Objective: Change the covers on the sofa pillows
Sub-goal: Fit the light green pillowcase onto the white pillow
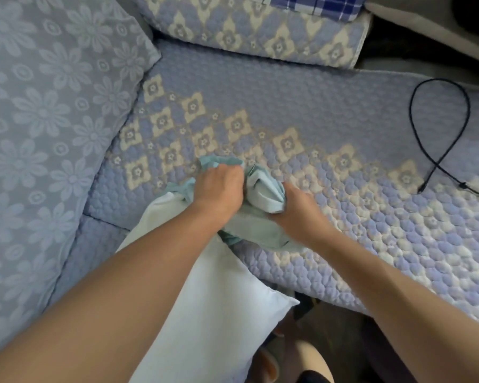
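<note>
A: Where's the cover?

B: The teal cover [263,194] is bunched at the far end of the white pillow [213,299], which lies on the quilted sofa seat [343,244]; the left hand [219,189] and right hand [296,214] sit close together, each clenched on a fistful of it.

A: How to do it well?

B: I'd keep both grips even, work it along bit by bit; mind the black cable [440,134] well off to the right.

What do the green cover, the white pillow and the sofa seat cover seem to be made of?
The green cover looks like thin, matte woven cloth: it bunches into soft folds in both hands. The white pillow seems smooth, plain fabric over soft filling, judging by its rounded shape. The sofa seat cover looks like quilted, padded textile: stitched puffy bubbles cover it.
</note>
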A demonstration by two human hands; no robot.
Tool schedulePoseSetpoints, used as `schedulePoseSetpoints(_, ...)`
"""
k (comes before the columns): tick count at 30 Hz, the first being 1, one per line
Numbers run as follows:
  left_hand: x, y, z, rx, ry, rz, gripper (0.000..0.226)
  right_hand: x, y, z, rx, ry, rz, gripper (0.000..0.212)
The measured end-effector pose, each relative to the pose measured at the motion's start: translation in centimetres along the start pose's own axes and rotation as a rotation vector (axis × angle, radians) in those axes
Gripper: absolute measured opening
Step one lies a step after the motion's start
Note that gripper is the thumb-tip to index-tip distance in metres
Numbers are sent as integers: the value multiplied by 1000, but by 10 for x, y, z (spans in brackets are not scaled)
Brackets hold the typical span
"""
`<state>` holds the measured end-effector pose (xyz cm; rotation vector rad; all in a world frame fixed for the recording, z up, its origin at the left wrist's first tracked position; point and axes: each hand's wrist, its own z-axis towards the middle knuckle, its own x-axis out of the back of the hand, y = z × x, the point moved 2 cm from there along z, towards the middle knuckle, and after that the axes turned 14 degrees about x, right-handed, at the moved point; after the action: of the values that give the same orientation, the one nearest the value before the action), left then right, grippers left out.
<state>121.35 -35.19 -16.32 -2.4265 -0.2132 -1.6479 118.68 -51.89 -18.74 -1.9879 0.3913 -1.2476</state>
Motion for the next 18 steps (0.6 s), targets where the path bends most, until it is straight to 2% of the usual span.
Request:
schedulePoseSetpoints(2, 10, 15, -1, -79, 228, -98, 23, 13, 11, 1, 27, 77, -106, 25)
schedulePoseSetpoints(4, 11, 34, -6, -200, 420, -267, 21, 32, 30, -4, 9, 297, -215, 27)
schedulePoseSetpoints(6, -11, 53, -20, -391, 477, -341, 22, 38, 54, -22, 54, 420, -356, 28)
schedulePoseSetpoints(7, -29, 60, -30, -495, 428, -307, 25, 28, 71, -37, 133, 381, -443, 30)
schedulePoseSetpoints(9, -70, 65, -54, -684, 217, -119, 32, -12, 107, -79, 258, 155, -585, 36)
schedulePoseSetpoints(11, -113, 60, -78, -777, 3, 65, 37, -56, 137, -126, 285, -115, -612, 37)
schedulePoseSetpoints(12, -130, 56, -89, -782, -69, 92, 36, -73, 143, -146, 276, -179, -595, 32)
schedulePoseSetpoints(15, -159, 47, -112, -743, -208, 116, 31, -108, 140, -182, 204, -189, -495, 10)
schedulePoseSetpoints(18, -164, 47, -126, -783, -308, 155, 29, -129, 128, -196, 11, -185, -323, 11)
